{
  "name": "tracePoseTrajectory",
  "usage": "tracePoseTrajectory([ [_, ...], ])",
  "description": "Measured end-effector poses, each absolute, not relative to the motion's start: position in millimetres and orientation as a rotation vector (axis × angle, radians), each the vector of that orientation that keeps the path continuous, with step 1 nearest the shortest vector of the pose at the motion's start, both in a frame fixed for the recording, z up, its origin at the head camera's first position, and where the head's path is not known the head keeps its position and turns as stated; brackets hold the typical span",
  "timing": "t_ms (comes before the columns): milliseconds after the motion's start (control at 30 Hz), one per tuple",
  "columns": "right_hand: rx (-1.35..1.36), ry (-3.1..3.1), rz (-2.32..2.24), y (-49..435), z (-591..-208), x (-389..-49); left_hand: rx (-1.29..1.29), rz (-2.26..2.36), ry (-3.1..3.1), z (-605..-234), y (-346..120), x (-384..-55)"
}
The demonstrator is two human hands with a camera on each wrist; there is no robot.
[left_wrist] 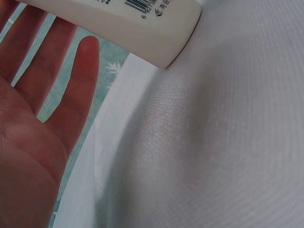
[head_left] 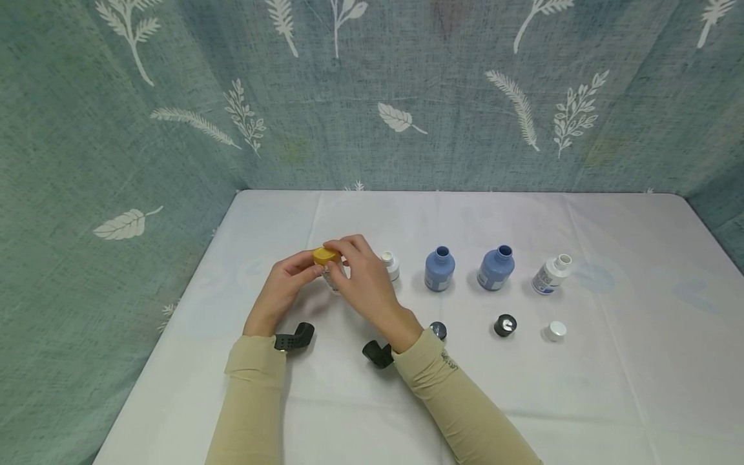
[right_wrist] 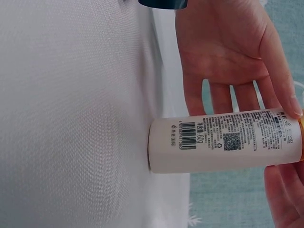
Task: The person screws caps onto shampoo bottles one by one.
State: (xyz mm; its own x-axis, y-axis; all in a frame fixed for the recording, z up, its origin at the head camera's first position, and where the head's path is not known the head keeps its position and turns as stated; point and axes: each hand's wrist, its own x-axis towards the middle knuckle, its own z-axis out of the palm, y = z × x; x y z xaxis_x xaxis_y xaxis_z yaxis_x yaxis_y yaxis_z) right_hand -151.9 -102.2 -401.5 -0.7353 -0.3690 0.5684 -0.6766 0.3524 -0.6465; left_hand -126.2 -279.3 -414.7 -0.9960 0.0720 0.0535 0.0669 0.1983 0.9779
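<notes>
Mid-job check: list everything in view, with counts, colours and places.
Yellow-capped bottle: one, white, left end of the row
Yellow cap: one, yellow, on that bottle
Open white bottles: two, white, second in row (partly hidden) and right end
Open blue bottles: two, blue, mid-row
Black caps: two, black, before the blue bottles
White cap: one, white, right of those
Tablecloth: one, white, beneath
Patterned fabric: count unclear, teal, behind and beside
Wrist cameras: two, black, one per wrist
Sleeves: two, khaki, on forearms
Hands: two, bare, at the yellow cap
</notes>
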Motion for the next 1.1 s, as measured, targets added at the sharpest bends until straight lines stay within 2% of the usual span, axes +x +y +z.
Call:
tracePoseTrajectory([
  [233, 0.923, -2.301, 1.353, -101.0, -400.2, -151.1, 0.138, 1.979, 2.442, -428.5, -285.6, -132.8],
  [1100, 0.875, -2.324, 1.328, -102.2, -399.6, -151.5, 0.124, 1.948, 2.435, -431.7, -285.5, -134.0],
])
